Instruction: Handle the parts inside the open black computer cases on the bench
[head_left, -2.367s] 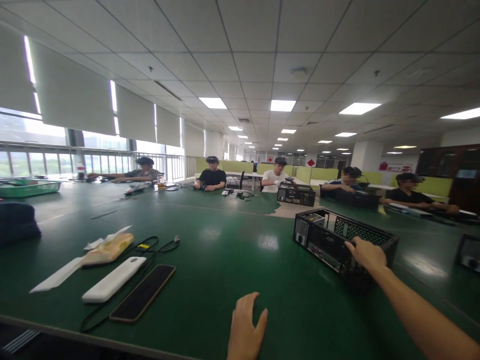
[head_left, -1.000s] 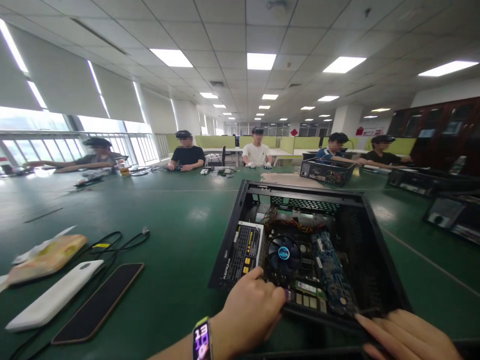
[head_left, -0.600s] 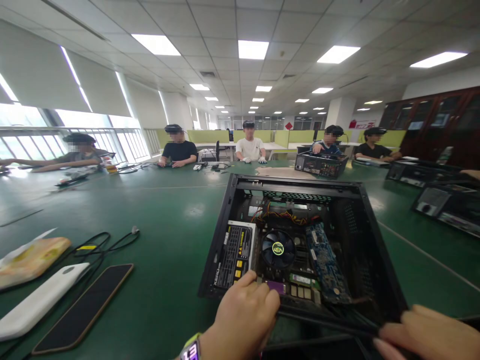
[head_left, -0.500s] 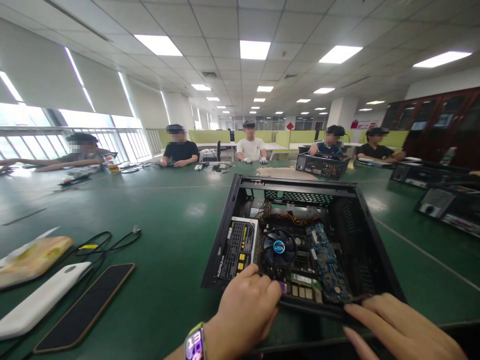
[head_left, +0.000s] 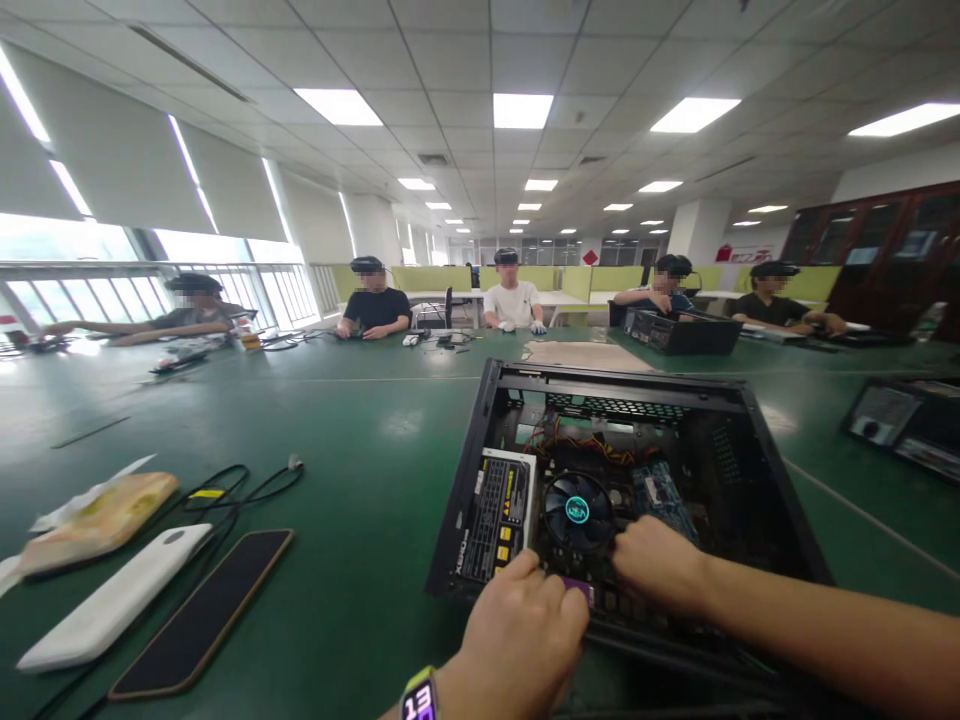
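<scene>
On the green table (head_left: 352, 480), a white power bank (head_left: 112, 600) and a dark phone (head_left: 202, 612) lie side by side at the left, well apart from the open computer case (head_left: 757, 440) that sits right in front of the person. The left hand (head_left: 521, 635) stays curled over the case's near edge, gripping it by the power supply (head_left: 499, 515). The right hand (head_left: 660, 565), which half a second ago lay spread on the near rim, has now reached inside and rests with fingers bent down on the board just beside the cooler fan (head_left: 577, 510); whether it pinches anything I cannot tell.

Brightly lit by ceiling panels (head_left: 523, 109) and left windows (head_left: 45, 295); glare on desk (head_left: 360, 420); stretched, bowed edges.
</scene>
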